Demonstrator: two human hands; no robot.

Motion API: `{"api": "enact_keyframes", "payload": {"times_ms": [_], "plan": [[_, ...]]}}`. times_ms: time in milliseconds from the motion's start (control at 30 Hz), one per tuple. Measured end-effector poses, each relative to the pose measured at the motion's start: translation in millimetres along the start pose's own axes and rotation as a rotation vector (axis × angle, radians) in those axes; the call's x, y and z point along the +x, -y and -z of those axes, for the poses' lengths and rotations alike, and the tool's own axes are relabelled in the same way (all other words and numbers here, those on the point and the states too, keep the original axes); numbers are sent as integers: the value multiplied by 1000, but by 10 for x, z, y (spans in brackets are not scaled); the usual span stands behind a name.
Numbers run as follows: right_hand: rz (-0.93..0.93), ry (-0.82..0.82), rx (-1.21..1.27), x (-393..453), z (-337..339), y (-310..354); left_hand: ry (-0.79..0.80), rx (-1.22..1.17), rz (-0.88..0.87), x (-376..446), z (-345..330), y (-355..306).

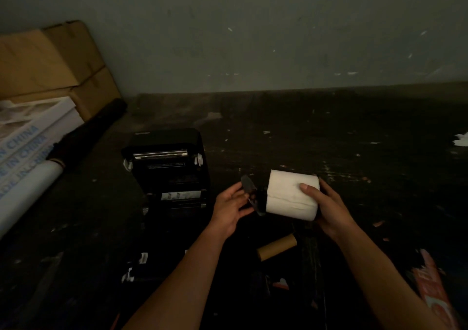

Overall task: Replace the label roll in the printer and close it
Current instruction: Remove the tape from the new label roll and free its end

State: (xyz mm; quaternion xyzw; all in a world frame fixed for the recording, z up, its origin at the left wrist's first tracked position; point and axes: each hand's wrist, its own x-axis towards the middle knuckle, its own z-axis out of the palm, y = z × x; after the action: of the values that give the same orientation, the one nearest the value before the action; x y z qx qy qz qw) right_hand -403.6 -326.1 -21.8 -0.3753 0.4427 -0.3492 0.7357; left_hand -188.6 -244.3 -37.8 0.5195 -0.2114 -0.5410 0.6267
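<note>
We have the white label roll point(291, 194) off the floor in our right hand point(326, 203), thumb on top – left hand point(231, 205) pinches the black holder point(253, 195) at its end; printer point(168, 167) lid open, just left

printer point(168, 170) open on top, boxes point(50, 61) crowding left, right floor point(354, 132) free

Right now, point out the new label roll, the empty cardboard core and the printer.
label roll point(288, 194), head view, white outer wrap.
cardboard core point(277, 247), head view, middle of tube.
printer point(167, 175), head view, open black interior.
</note>
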Motion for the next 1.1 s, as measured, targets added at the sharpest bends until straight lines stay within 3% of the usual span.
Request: {"api": "enact_keyframes", "payload": {"times_ms": [367,767,1100], "plan": [[33,12,11,-25,-146,69,-118,305,-168,42,-156,-174],[86,25,-37,14,-298,93,-86,420,-228,46,-233,-182],[104,68,-67,37,-312,114,-98,219,-145,-11,-213,-188]]}}
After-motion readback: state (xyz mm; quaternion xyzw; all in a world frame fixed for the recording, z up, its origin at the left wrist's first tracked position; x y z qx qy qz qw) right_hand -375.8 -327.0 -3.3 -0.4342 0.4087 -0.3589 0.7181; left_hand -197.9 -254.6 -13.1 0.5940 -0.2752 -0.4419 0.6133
